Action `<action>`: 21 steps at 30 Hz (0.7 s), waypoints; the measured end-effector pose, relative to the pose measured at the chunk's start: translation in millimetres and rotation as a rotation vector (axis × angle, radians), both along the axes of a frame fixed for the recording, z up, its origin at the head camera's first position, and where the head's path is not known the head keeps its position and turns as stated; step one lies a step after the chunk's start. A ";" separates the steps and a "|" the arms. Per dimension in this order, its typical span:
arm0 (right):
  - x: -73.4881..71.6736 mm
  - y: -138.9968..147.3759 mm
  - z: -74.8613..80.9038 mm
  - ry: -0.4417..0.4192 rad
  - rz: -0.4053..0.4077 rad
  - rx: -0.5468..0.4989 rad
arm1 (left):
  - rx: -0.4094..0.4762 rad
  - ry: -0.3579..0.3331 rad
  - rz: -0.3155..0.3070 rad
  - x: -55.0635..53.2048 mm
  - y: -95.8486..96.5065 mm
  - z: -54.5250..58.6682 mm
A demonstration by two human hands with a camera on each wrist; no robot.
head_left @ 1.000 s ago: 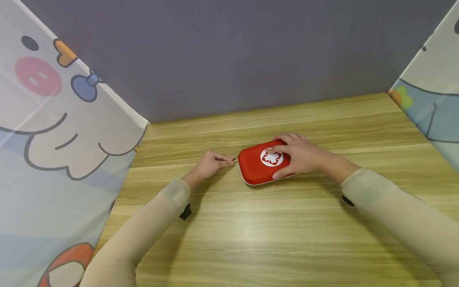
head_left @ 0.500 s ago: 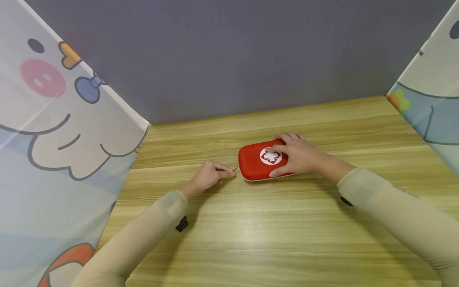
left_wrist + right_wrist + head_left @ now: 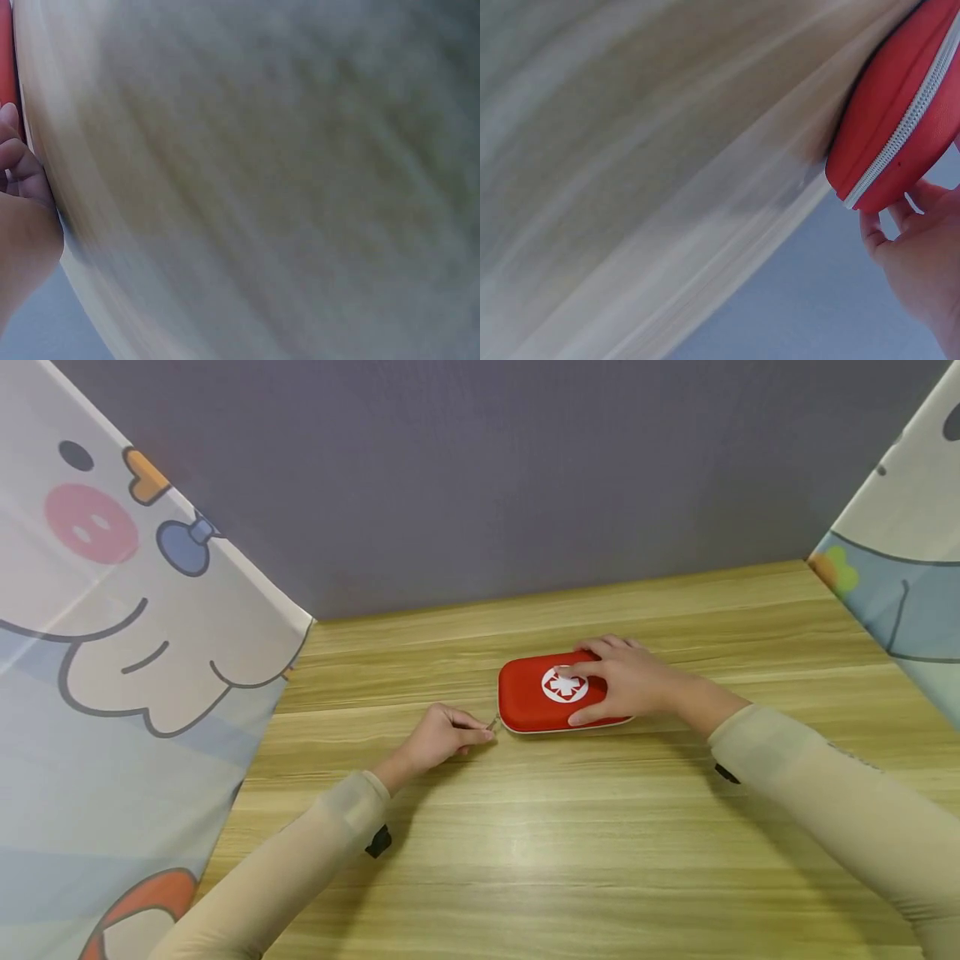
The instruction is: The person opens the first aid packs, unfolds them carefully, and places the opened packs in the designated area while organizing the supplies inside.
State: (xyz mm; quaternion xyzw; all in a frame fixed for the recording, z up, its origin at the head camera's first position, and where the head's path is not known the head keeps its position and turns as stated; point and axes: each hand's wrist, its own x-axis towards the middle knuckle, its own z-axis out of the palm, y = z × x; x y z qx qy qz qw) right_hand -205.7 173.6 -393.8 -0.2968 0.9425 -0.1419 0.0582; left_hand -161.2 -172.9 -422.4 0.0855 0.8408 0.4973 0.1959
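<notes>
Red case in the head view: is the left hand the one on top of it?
No, the right hand grips the red case from above, while the left hand pinches the zipper pull at its end.

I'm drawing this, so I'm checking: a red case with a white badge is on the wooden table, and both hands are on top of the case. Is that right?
Not quite: only the right hand is on top of the red case. The head view shows the left hand beside it, pinching a zipper pull. The white badge and wooden table are right.
</notes>
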 end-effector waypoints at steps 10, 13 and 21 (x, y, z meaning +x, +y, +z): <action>-1.2 0.6 -2.7 -0.016 -0.023 -0.010 | 0.048 -0.022 -0.001 7.7 3.6 -2.9; 0.0 -1.9 -2.3 -0.013 -0.021 -0.005 | 0.045 -0.027 0.005 11.7 3.6 -2.6; 7.1 -6.6 1.7 0.004 -0.048 0.011 | 0.048 -0.009 -0.019 16.7 6.3 -3.4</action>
